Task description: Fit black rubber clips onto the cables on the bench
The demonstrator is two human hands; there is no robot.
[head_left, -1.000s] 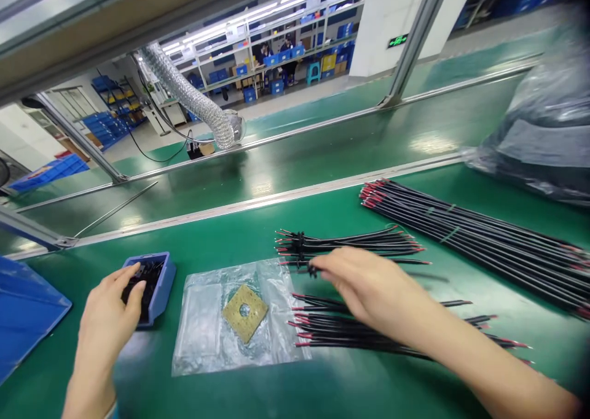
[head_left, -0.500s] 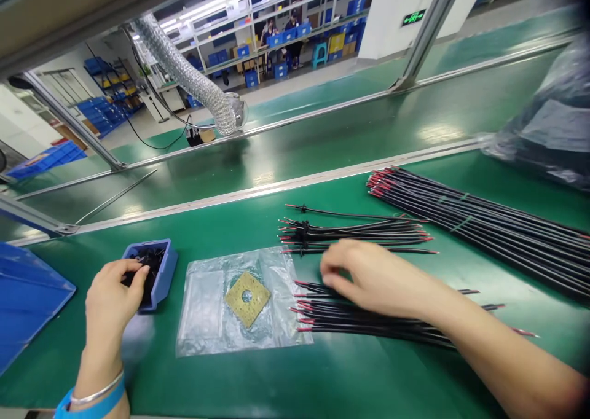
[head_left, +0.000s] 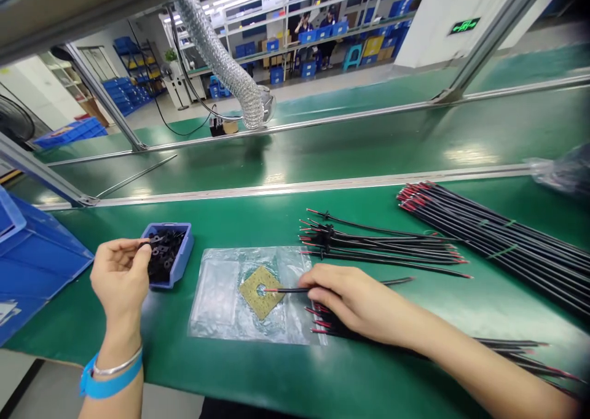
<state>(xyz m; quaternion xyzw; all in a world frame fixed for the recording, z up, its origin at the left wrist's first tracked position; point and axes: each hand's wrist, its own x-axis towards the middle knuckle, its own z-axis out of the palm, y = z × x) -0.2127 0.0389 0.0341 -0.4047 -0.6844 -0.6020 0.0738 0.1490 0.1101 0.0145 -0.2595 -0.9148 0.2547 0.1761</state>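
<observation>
My left hand [head_left: 122,271] is pinched at the near left edge of a small blue-purple bin [head_left: 180,260] full of small black parts [head_left: 161,259]. A small black part [head_left: 145,244] shows between its thumb and forefinger. My right hand [head_left: 343,293] grips a black cable [head_left: 295,290] with a red tip, which points left over a yellow square pad [head_left: 251,290] with a round hole. This pad lies on a clear plastic bag [head_left: 214,302]. Under my right hand are more loose black cables [head_left: 507,345], partly hidden. Behind it lie several cables with black fittings [head_left: 326,238] near their left ends.
A large bundle of black cables [head_left: 474,222] lies at the right, near a plastic-wrapped item [head_left: 565,170]. Blue crates [head_left: 37,271] stand at the left edge. A silver duct hose [head_left: 225,62] hangs beyond the metal frame. People sit far off by the shelves.
My right hand has taken up one cable and moved it left over the pad. My left hand has drawn back from inside the bin to its edge with a black part. The view has shifted left.
</observation>
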